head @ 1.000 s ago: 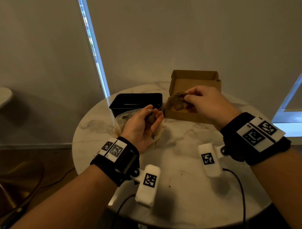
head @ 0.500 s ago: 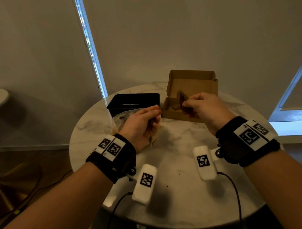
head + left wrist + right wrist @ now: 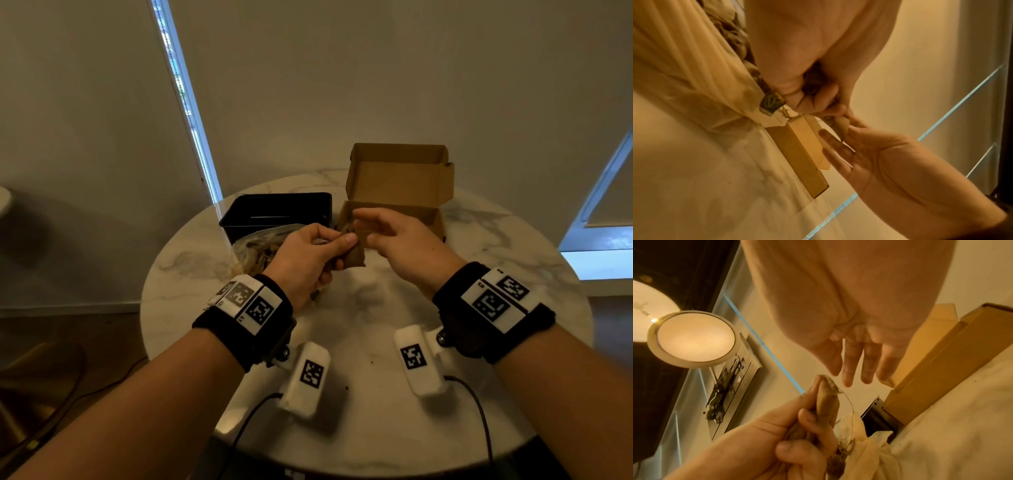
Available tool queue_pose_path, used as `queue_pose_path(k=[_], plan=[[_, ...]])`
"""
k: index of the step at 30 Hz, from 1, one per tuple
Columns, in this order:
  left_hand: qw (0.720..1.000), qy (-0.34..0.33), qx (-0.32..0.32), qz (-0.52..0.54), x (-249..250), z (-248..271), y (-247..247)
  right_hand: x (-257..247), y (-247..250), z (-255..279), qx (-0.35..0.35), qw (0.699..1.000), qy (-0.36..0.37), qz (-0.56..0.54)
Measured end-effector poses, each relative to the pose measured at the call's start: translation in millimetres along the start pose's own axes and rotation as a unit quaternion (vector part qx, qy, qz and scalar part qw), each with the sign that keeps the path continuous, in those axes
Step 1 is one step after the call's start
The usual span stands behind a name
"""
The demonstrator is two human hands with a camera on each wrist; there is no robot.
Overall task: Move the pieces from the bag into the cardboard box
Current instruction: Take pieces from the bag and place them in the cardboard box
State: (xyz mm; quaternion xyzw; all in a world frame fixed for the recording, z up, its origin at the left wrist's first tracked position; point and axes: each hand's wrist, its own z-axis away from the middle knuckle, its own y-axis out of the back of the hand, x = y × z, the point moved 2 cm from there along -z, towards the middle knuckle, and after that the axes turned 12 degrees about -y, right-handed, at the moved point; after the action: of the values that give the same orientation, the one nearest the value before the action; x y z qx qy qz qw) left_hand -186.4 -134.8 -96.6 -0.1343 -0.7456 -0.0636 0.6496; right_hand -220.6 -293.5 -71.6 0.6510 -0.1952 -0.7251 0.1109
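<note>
Now we see left hand (image 3: 308, 253) gripping brown piece (image 3: 827, 400) | right hand (image 3: 394, 240) open, fingers straight, beside it | bag (image 3: 255, 248) on surface (image 3: 359, 428) | cardboard box (image 3: 399, 181) behind | we'd pinch the tip, mind trailing thread.

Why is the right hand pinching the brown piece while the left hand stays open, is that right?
No, the hands are swapped. The right wrist view shows the left hand pinching the brown piece, while the right hand is open with straight fingers.
</note>
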Motion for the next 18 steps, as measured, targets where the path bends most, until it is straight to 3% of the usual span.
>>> queue_pose_path(k=[3,10,16,18], plan=[[1.0,-0.004,-0.02,-0.002,1.4,1.1,-0.1,4.0,-4.2,-2.2,-0.057,0.997,-0.021,-0.044],[1.0,-0.009,-0.019,0.015,3.2,-5.3,3.8,3.4,0.3,-5.7,-0.079,0.989,-0.057,-0.112],[0.998,-0.029,-0.044,0.038,-6.6,-15.0,-5.4,0.0,14.4,-27.2,0.037,0.999,-0.007,-0.037],[0.996,-0.053,-0.06,0.036,-9.9,-17.8,-8.3,-1.9,19.7,-35.8,0.038,0.998,0.005,-0.044]])
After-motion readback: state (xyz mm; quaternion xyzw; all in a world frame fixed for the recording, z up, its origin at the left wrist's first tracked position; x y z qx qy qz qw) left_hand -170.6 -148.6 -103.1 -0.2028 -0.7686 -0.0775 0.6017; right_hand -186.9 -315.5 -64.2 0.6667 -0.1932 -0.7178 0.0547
